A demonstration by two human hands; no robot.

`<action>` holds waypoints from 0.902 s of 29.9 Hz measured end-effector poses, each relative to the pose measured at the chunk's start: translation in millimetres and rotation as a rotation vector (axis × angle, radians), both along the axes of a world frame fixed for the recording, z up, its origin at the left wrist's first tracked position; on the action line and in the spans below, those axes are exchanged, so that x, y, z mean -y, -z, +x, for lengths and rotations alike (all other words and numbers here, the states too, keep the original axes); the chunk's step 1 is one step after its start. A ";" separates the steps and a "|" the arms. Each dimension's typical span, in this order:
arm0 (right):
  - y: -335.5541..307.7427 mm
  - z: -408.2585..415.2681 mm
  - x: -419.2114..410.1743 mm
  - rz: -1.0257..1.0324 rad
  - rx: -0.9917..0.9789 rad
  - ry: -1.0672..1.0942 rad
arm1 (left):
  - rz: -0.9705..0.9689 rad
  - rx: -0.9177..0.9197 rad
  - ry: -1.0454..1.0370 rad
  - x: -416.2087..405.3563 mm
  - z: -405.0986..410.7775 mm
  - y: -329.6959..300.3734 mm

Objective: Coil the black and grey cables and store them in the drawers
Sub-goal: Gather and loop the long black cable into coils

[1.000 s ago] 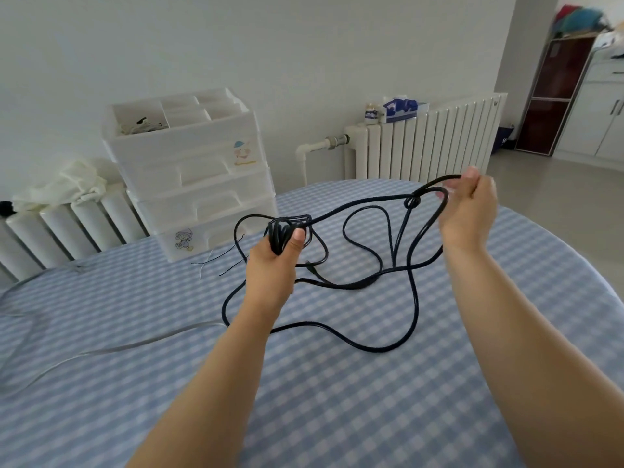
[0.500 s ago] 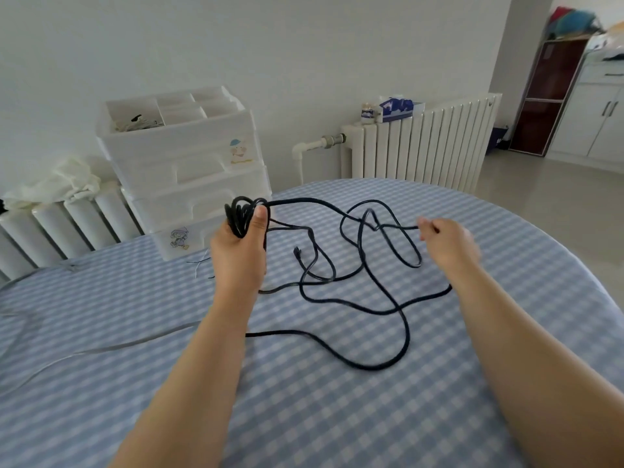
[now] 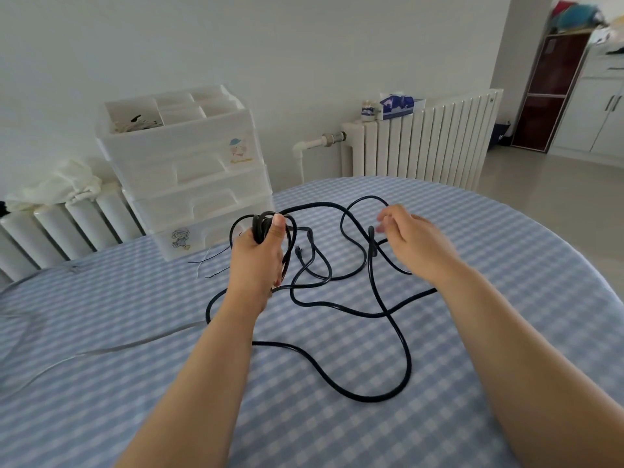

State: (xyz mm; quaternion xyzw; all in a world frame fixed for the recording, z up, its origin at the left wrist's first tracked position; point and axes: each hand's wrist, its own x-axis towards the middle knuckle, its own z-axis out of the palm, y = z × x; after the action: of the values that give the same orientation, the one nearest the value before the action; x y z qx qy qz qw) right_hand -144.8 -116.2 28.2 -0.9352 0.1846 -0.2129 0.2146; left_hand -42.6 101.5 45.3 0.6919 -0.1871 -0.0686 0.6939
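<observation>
Far left, grey cable point(image 3: 111, 349) trails off the bench point(image 3: 506, 265) edge; its ends I cannot see. Drawers point(image 3: 189, 170) at bench rear, top tray contents too small for me to identify. Thin loose wire ends point(image 3: 209, 261) lie in front of them, hard to make out. My left hand point(image 3: 256, 258) clamps a bundle of coiled loops of the black cable point(image 3: 371, 396), thumb pressed over the top; fingers behind are hidden. Rest of the black cable sprawls in loose loops on the bench, one plug end just right of the left hand. Right hand point(image 3: 415, 244) blurred, fingers loosely spread, gripping nothing I can see. Half a second ago it sat at much the same spot; a second ago it held a loop raised high
</observation>
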 end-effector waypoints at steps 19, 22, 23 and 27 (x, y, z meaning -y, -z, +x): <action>-31.3 -24.4 -43.5 0.054 0.513 0.174 | 0.050 0.030 -0.093 -1.9 -6.0 -8.2; -55.5 -19.0 -80.3 0.308 0.593 -0.094 | 0.154 0.177 -0.034 -0.3 -16.0 -15.0; -58.8 -15.0 -89.2 0.298 0.443 -0.128 | 0.165 0.212 -0.006 0.1 -19.0 -17.1; -57.4 2.4 -92.6 0.118 0.069 -0.051 | 0.062 0.176 0.160 -4.4 -24.4 -25.5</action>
State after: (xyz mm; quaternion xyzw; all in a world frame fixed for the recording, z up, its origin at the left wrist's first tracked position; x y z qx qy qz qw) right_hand -142.4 -23.6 85.6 -0.9174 0.1652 -0.2283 0.2809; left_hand -67.0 105.9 70.8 0.6991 -0.2999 -0.0685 0.6454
